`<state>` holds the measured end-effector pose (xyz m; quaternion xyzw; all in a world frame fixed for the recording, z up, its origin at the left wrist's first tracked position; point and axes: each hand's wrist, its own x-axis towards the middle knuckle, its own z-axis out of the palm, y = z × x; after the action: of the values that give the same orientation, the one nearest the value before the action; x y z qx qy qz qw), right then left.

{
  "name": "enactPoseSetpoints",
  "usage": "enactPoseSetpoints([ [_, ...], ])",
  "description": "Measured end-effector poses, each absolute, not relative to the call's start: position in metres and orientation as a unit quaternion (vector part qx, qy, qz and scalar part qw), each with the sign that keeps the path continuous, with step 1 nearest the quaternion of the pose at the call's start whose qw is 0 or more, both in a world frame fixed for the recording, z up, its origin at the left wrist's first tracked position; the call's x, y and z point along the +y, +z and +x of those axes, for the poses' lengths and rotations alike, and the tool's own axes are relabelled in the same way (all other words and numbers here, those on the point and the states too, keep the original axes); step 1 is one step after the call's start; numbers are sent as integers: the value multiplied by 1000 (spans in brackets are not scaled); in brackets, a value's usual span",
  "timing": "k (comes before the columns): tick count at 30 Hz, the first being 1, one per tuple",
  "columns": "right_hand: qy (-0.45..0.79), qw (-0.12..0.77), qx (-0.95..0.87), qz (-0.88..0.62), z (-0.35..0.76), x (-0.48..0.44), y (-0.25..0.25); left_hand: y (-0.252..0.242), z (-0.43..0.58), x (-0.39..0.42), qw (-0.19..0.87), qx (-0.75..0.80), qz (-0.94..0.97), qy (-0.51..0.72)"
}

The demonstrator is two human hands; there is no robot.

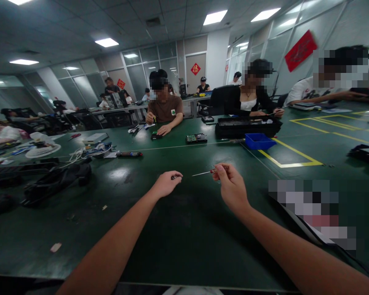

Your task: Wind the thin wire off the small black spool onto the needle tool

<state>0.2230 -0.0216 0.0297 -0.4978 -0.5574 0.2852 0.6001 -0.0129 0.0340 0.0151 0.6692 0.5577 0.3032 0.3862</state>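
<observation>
Both my arms reach out over a dark green table [178, 229]. My right hand [230, 186] is closed round a small screwdriver [207, 172] with a red-brown handle, its thin metal shaft pointing left. My left hand [167, 183] is closed in a pinch on a tiny dark part that I cannot name, a little left of the screwdriver's tip. The tip and the left fingers are apart by a small gap.
Across the table sit people working: one in a brown shirt [166, 108], one in black [249, 98]. A blue bin [258, 141], a black case [246, 126], a circuit board [197, 138], a black bag [57, 180] and cables [86, 152] lie around. Yellow tape [290, 157] marks the right side.
</observation>
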Motion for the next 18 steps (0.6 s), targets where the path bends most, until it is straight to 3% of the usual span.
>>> enactPoseSetpoints([
  [3,290,601,-556,-495,223,-20,29,22,-34,43,480,566,544,392],
  [8,291,608,-549,-494,223,-17,27,40,-79,47,507,563,434,487],
  [18,309,578,-566,-500,224,-17,24,59,-188,7,416,599,287,621],
])
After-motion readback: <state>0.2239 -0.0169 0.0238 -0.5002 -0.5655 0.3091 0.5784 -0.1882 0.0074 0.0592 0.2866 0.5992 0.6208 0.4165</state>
